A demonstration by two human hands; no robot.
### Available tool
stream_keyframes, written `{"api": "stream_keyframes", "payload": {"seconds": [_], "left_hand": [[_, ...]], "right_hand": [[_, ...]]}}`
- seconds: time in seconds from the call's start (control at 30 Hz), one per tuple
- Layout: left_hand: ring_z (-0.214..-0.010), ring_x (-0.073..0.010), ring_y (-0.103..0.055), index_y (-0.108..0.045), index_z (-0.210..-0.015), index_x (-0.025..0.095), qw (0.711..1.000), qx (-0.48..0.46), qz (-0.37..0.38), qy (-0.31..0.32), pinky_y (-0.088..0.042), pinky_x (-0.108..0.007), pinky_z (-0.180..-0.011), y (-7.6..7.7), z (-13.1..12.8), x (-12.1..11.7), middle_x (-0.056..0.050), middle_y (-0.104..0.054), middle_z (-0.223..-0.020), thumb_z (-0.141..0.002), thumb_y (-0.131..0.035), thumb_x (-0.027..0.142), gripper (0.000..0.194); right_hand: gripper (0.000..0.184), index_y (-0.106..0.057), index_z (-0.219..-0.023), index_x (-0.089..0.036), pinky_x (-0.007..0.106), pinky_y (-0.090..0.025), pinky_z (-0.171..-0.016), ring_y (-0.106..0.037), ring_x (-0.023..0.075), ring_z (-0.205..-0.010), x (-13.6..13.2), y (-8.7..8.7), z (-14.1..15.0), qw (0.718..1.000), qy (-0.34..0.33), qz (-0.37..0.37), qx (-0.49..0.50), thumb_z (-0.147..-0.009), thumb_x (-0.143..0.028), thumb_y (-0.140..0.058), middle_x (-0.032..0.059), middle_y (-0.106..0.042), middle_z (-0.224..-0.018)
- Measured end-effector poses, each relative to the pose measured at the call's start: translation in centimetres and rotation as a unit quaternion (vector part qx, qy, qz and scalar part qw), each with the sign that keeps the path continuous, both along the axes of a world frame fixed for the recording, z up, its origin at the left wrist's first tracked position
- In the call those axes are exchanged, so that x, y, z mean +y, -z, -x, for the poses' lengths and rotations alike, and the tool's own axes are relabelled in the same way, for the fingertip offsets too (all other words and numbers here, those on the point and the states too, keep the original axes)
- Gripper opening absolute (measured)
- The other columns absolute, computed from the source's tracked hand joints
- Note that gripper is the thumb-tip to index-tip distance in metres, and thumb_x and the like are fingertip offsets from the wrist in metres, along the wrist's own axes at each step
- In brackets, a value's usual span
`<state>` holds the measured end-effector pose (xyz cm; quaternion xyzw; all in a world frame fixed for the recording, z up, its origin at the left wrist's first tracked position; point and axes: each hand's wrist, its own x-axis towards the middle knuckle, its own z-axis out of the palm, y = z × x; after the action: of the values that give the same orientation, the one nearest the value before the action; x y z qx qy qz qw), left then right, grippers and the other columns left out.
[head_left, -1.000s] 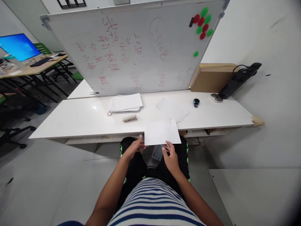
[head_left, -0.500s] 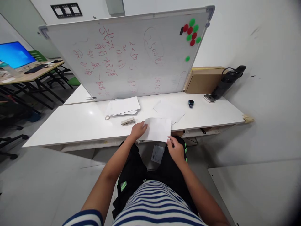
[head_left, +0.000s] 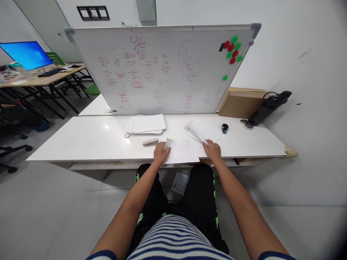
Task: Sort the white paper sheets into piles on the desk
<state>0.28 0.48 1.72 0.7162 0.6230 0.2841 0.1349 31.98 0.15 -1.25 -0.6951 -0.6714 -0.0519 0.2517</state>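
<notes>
My left hand is closed on the left edge of a white paper sheet, which hangs a little over the desk's front edge. To the right, my right hand grips the near edge of other loose white papers, whose left side is lifted and bent off the desk. Just beyond my left hand lies a light grey stapler. Behind it sits a stack of white papers with slightly uneven edges.
A whiteboard with red writing stands at the back of the white desk. On the right are a watch, a mouse, a black bottle and a cardboard box. A small ring-shaped object lies beside the stack.
My left hand has taken hold of the sheet's left edge. My right hand has left that sheet's corner, moved right and forward, and gripped the loose papers, lifting their left side.
</notes>
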Motion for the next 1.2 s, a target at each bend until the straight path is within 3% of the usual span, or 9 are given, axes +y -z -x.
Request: {"api": "stream_keyframes", "payload": {"seconds": [0.13,0.27,0.37,0.5,0.7,0.83,0.93,1.03,1.2], "left_hand": [[-0.109,-0.0262,-0.051,-0.056,-0.109,0.022,0.999,-0.031,0.032,0.005,-0.043,-0.036,-0.085,0.0,0.2,0.4,-0.007,-0.062,-0.111,-0.084,-0.055,0.038,0.03],[-0.106,-0.0269,-0.053,-0.059,-0.108,0.022,0.997,-0.064,0.051,0.012,-0.042,-0.035,-0.083,-0.7,0.5,0.5,-0.008,-0.064,-0.109,-0.087,-0.048,0.042,0.031],[-0.095,-0.0241,-0.057,-0.061,-0.103,0.022,0.993,-0.099,0.067,0.019,-0.042,-0.033,-0.078,-1.2,0.7,0.4,-0.007,-0.066,-0.102,-0.091,-0.039,0.043,0.033],[-0.094,-0.0226,-0.058,-0.064,-0.101,0.023,0.989,-0.127,0.066,0.031,-0.042,-0.031,-0.079,-1.4,1.1,0.3,-0.006,-0.067,-0.1,-0.091,-0.039,0.043,0.034],[-0.088,-0.0215,-0.059,-0.066,-0.098,0.023,0.984,-0.161,0.062,0.044,-0.042,-0.029,-0.075,-1.3,1.4,0.1,-0.004,-0.068,-0.095,-0.089,-0.042,0.044,0.034],[-0.087,-0.0212,-0.06,-0.066,-0.1,0.022,0.982,-0.176,0.068,0.028,-0.042,-0.03,-0.075,-1.3,1.3,0.2,-0.004,-0.068,-0.092,-0.088,-0.044,0.044,0.033],[-0.085,-0.0207,-0.061,-0.057,-0.12,0.021,0.972,-0.216,0.089,-0.002,-0.043,-0.03,-0.075,-1.5,1.2,0.2,-0.004,-0.068,-0.088,-0.085,-0.05,0.043,0.041],[-0.081,-0.0207,-0.062,-0.047,-0.132,0.021,0.965,-0.241,0.102,-0.013,-0.043,-0.03,-0.074,-1.7,1.1,0.1,-0.003,-0.068,-0.082,-0.084,-0.053,0.043,0.053],[-0.095,-0.0246,-0.061,-0.045,-0.133,0.022,0.96,-0.27,0.079,0.003,-0.044,-0.032,-0.079,-1.6,1.4,0.2,-0.007,-0.068,-0.1,-0.082,-0.054,0.035,0.054]], "right_hand": [[0.043,-0.064,-0.111,-0.013,0.042,-0.039,-0.095,-0.058,0.0271,-0.111,0.1,-0.3,0.0,0.999,0.018,-0.016,0.036,-0.094,-0.038,-0.034,0.0166,-0.066,-0.114],[0.052,-0.066,-0.105,-0.014,0.038,-0.047,-0.077,-0.064,0.0263,-0.086,0.2,-2.5,0.1,0.985,0.085,0.007,0.151,-0.094,-0.047,-0.028,0.0141,-0.07,-0.092],[0.053,-0.061,-0.116,-0.017,0.037,-0.048,-0.072,-0.063,0.0264,-0.085,-0.1,-4.4,1.2,0.975,0.076,-0.017,0.21,-0.093,-0.05,-0.027,0.012,-0.07,-0.095],[0.048,-0.059,-0.12,-0.015,0.039,-0.047,-0.078,-0.062,0.0274,-0.087,-0.8,-5.4,3.5,0.987,0.016,-0.041,0.155,-0.093,-0.042,-0.03,0.0127,-0.069,-0.095],[0.042,-0.063,-0.115,-0.016,0.036,-0.046,-0.07,-0.062,0.0275,-0.079,-1.0,-4.7,4.7,0.985,0.047,0.066,0.154,-0.091,-0.037,-0.035,0.0125,-0.069,-0.086],[0.045,-0.061,-0.114,-0.016,0.035,-0.047,-0.07,-0.063,0.0259,-0.081,-1.6,-6.2,5.1,0.97,0.081,-0.011,0.227,-0.091,-0.044,-0.036,0.0118,-0.069,-0.09],[0.045,-0.063,-0.108,-0.015,0.032,-0.048,-0.066,-0.062,0.0208,-0.069,-3.3,-7.4,6.3,0.959,0.074,-0.083,0.262,-0.09,-0.05,-0.04,0.0076,-0.068,-0.078],[0.036,-0.066,-0.102,-0.018,0.032,-0.052,-0.071,-0.065,0.0203,-0.073,-5.8,-6.5,7.9,0.963,0.014,-0.106,0.246,-0.088,-0.045,-0.047,0.007,-0.07,-0.081],[0.024,-0.068,-0.094,-0.024,0.043,-0.053,-0.089,-0.067,0.0226,-0.096,-9.0,-2.0,9.4,0.958,-0.199,-0.053,0.2,-0.086,-0.026,-0.045,0.0061,-0.072,-0.099]]}}
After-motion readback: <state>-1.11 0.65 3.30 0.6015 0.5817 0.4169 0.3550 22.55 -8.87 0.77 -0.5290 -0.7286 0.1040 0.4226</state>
